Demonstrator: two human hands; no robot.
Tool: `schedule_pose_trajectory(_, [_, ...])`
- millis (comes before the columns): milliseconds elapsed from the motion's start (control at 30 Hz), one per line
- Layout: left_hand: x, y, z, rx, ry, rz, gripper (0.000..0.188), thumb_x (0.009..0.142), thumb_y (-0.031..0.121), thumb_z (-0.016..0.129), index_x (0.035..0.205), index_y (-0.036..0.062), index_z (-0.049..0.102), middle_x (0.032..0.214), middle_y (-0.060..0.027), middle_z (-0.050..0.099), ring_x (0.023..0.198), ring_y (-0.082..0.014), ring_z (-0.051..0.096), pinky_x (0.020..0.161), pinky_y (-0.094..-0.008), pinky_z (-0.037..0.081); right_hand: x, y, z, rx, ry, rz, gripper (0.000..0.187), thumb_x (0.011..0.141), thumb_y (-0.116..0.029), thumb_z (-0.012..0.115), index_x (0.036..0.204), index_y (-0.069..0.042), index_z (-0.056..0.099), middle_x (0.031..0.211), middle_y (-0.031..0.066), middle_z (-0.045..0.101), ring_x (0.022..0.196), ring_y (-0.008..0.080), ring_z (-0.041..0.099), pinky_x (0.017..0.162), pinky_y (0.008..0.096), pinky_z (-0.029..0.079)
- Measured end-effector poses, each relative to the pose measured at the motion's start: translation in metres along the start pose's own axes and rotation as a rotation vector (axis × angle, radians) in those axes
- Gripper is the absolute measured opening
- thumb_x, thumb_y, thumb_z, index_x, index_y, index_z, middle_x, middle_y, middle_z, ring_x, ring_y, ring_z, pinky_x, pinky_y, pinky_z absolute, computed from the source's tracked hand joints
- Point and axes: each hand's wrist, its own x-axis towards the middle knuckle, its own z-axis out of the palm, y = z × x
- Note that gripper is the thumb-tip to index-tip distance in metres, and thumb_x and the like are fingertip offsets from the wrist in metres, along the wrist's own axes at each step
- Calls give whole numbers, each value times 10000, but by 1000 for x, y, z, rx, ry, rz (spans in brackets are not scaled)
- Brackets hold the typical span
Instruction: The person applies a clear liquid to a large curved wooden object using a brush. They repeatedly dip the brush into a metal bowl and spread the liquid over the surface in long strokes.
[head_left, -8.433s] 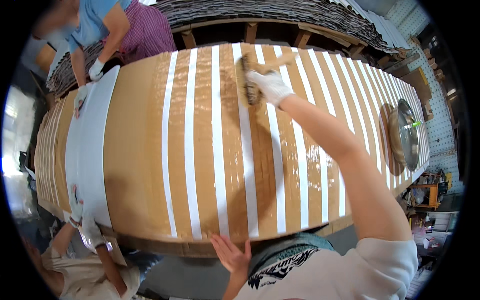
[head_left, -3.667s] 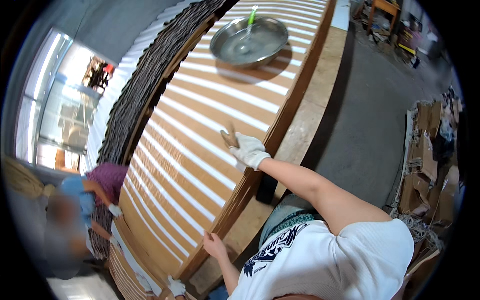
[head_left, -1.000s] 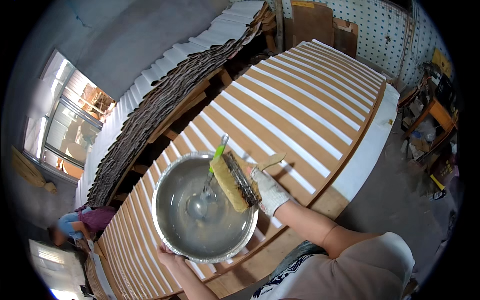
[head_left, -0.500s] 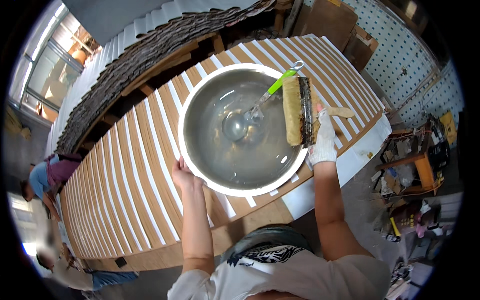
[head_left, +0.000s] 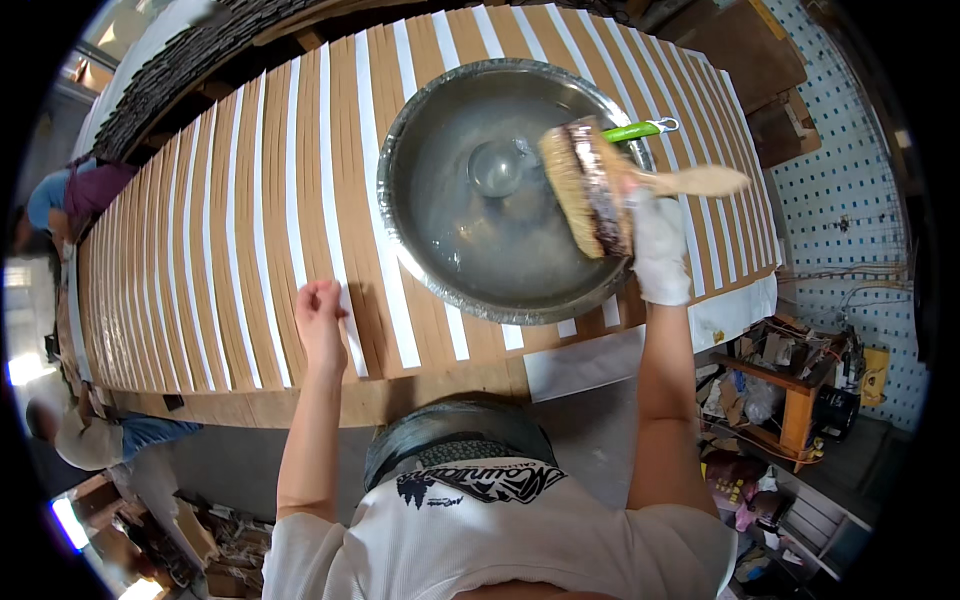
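My right hand (head_left: 660, 250), in a white glove, is closed around a wide brush (head_left: 590, 190) with pale bristles, a dark band and a wooden handle. The brush is over the right side of a large metal basin (head_left: 392, 225) that holds cloudy liquid. A ladle with a green handle (head_left: 630, 131) leans on the basin's rim, its round bowl in the liquid and its middle behind the brush. Left of the basin, my bare left hand (head_left: 322, 318) has its fingers curled in, with nothing visible in them. Below it lie rows of brown strips (head_left: 275, 210) with white gaps.
The strips cover a long table (head_left: 450, 385) whose bare wooden edge is nearest me. A white sheet (head_left: 590, 362) hangs at the front right. Dark stacked pieces (head_left: 200, 70) line the far left. Two other people are at the left end. A cluttered wooden stand (head_left: 795, 420) is at right.
My left hand has left the basin's rim and moved left, its fingers curling. The brush has tilted over the basin in my right hand. The view has shifted, bringing the table's front higher.
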Motion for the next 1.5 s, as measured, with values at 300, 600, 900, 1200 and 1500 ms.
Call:
schedule_pose_trajectory(300, [-113,-58,-77,-205,13,-225,350,931,-43,615,782,157,369,618,72,337,451,-44,258,405,-231,222,-19,-7,78,-1026,-196,-211,677,860,-599,586,660,39,684,699,280,631,731,443,640,727,513,491])
schedule_pose_trajectory(600, [-168,-81,-222,-272,229,-105,349,974,35,603,749,144,359,594,54,342,444,-45,304,367,-242,266,-43,-18,98,-1050,-181,-331,622,885,-571,586,929,33,727,954,307,669,939,423,649,832,465,488])
schedule_pose_trajectory(900, [-291,-121,-408,-404,615,-129,434,978,100,626,691,140,302,558,51,320,411,-56,265,348,-262,214,-19,59,81,218,189,314,425,921,-477,632,1046,-72,661,895,58,639,742,211,569,685,365,487])
schedule_pose_trajectory(1200, [-386,-185,-541,-625,912,-266,559,985,235,655,599,172,257,489,60,278,371,-51,230,345,-265,168,-19,23,191,391,421,285,538,967,-536,490,1218,-75,610,1184,122,611,1024,256,614,913,467,505])
schedule_pose_trajectory(1500, [-334,-185,-635,-579,850,-65,540,1057,379,486,594,155,321,456,49,293,317,-71,273,282,-275,273,-118,-54,545,234,-319,192,288,914,-442,522,1088,-235,621,1008,-53,656,820,127,591,553,345,391])
